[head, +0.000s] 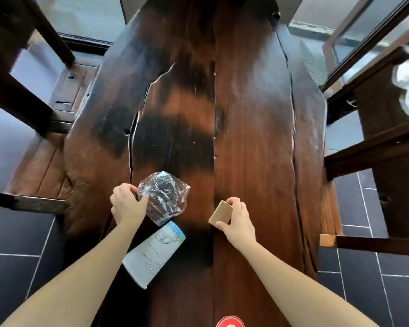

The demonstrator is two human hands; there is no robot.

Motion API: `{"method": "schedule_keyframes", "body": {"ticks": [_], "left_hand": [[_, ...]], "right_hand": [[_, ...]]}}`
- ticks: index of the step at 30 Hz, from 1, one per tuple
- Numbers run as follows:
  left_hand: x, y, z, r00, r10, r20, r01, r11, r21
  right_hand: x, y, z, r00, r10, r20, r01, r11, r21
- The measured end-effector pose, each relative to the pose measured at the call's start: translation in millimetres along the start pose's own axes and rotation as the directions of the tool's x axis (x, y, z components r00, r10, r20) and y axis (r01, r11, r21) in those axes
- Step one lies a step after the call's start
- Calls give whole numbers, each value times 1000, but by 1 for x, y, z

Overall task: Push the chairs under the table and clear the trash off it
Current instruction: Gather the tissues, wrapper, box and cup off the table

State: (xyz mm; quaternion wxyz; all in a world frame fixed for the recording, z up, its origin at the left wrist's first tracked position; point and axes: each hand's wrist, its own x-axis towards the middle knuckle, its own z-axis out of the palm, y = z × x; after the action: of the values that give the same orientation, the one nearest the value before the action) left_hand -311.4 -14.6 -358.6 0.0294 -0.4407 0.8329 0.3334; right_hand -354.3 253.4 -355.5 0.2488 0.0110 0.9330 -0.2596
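Left hand (125, 205) pinches the crumpled clear wrapper (164, 197), right hand (239, 220) grips the small cardboard piece (221, 214), so I read both as full. Left on the table (246, 114) is the paper cup (151, 254), on its side just nearer me than the wrapper, its long axis slanting from near-left to far-right, lying right beside the left forearm (92, 267) and well apart from the right.

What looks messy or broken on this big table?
The paper cup lies tipped on its side on the table. The left hand grips a crumpled clear plastic wrapper and the right hand pinches a small brown card. Long cracks run down the wood.
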Motion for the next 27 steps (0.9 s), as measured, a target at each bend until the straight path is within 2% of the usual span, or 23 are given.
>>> {"method": "schedule_keyframes", "body": {"ticks": [4,8,11,14,16,18,20,22,24,27], "left_hand": [[-4,33,-7,1000,19,-7,-20,967,-255],[-16,79,-12,995,90,-35,-96,886,-453],[-43,114,-8,974,224,45,-163,821,-548],[-96,149,2,919,352,175,-189,787,-588],[-140,167,15,861,396,318,-127,774,-620],[-177,177,31,794,389,467,-7,774,-633],[-217,184,53,707,362,607,107,794,-598],[-260,188,77,598,342,725,174,828,-533],[-304,189,102,462,360,810,163,864,-476],[-366,180,142,324,377,868,-4,918,-397]], "right_hand": [[-4,4,-13,997,74,-28,-64,958,280],[-18,5,-44,993,95,-77,-45,871,490],[-36,7,-74,995,62,-75,0,776,631],[-57,15,-101,993,5,-117,86,648,757],[-72,30,-116,986,-12,-164,139,589,796],[-87,51,-125,980,-6,-200,165,589,791],[-109,85,-135,975,32,-220,156,603,782],[-138,125,-146,970,79,-229,146,563,813],[-169,168,-153,964,113,-243,148,530,835],[-218,234,-152,935,253,-250,90,512,855]]}}
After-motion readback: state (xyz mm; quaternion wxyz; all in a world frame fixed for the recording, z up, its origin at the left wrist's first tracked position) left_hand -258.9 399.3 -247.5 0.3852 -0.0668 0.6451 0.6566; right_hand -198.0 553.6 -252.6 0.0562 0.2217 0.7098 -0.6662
